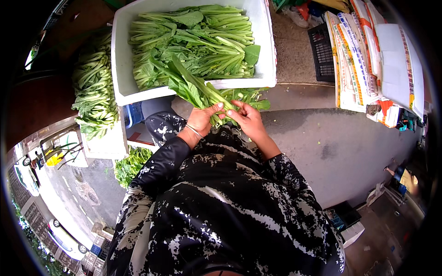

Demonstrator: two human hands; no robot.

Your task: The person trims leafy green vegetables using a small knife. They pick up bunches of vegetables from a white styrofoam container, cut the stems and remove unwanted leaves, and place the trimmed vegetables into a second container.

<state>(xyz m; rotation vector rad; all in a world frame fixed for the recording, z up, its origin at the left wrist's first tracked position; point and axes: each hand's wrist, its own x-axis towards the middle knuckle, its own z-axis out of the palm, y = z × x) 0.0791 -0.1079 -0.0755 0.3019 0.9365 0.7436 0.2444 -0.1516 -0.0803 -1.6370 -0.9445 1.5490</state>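
Note:
My left hand [203, 120], with a bangle on its wrist, grips a small bunch of leafy green stalks [197, 86]. My right hand [249, 120] is at the cut ends of the same bunch, its thumb and fingers pinching the stalks. The leaves point up and away over the near rim of a white foam box [124, 72]. Inside that box, rows of the same greens [197, 45] lie stacked flat. More loose greens [248, 96] show below the box's near rim, partly hidden behind my hands.
To the left, another white foam box [103, 146] carries piled greens [95, 86], beside a blue plastic basket [133, 114]. Loose greens [133, 165] sit lower down. Flattened foam boxes or lids [359, 58] and a black crate [321, 51] stand right. A person [405, 179] is far right.

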